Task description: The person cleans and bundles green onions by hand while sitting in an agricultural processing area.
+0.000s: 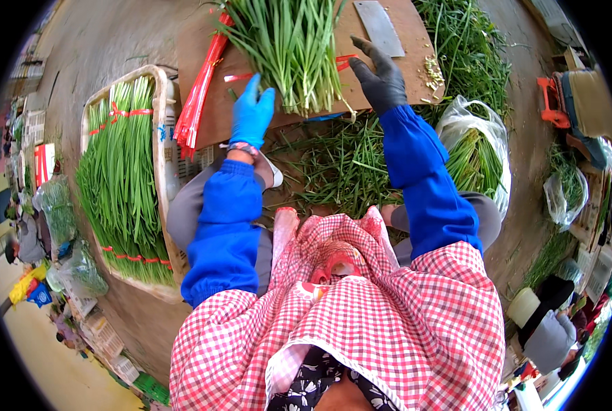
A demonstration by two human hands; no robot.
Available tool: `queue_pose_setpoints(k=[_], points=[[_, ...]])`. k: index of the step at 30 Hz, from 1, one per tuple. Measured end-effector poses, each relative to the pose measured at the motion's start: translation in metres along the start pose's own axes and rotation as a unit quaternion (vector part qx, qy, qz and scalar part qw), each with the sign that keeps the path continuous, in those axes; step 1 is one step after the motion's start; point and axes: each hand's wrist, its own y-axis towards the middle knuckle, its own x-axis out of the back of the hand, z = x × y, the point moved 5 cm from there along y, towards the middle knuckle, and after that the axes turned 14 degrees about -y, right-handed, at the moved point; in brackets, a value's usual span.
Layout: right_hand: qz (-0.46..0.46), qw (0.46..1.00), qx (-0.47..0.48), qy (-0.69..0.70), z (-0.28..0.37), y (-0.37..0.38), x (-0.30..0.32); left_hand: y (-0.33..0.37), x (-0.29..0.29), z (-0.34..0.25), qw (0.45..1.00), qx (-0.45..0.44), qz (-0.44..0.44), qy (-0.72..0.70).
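Observation:
A loose bunch of green garlic chives (285,51) lies on the brown board, its pale cut ends toward me. A red tie strip (345,60) shows on both sides of the bunch; its middle is hidden by the stalks. At the bunch's left side is my left hand (252,113) in a blue glove, finger and thumb apart, close to the strip's left end. My right hand (382,79), gloved in black, is on the right with fingers spread. Its thumb is by the strip's right end. Neither hand grips anything that I can see.
Red strips (206,79) lie along the board's (415,41) left edge, a flat metal blade (379,27) at its right. Tied chive bundles fill a crate (162,116) at left. A plastic bag (501,147) of greens stands right. Loose leaves (347,164) litter the floor.

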Motion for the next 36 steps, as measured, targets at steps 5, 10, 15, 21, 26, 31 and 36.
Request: queue_pose_setpoints(k=[5,10,15,21,26,31,36], points=[[-0.033,0.994,-0.071,0.073,-0.009,-0.067,0.041,0.001,0.025,-0.013,0.997,-0.033,-0.020,0.073],[0.166,0.974,-0.149,-0.022,-0.013,-0.098,-0.006,-0.019,0.019,-0.041,0.996,-0.019,0.015,-0.082],[0.078,0.994,-0.077,-0.030,0.008,-0.087,0.009,-0.055,-0.003,-0.095,0.998,-0.057,0.014,0.018],[0.178,0.968,-0.040,0.173,0.027,-0.144,0.187,-0.042,0.022,-0.031,0.992,0.126,0.009,-0.025],[-0.151,0.935,-0.250,0.203,-0.061,-0.240,0.325,-0.040,0.029,-0.039,0.994,0.081,-0.069,-0.034],[-0.240,0.854,-0.394,0.240,-0.166,-0.333,0.309,-0.061,0.004,-0.088,0.989,-0.123,-0.072,-0.043],[-0.119,0.875,-0.468,0.032,-0.245,-0.380,0.226,-0.100,-0.095,-0.137,0.987,-0.065,0.077,-0.127]])
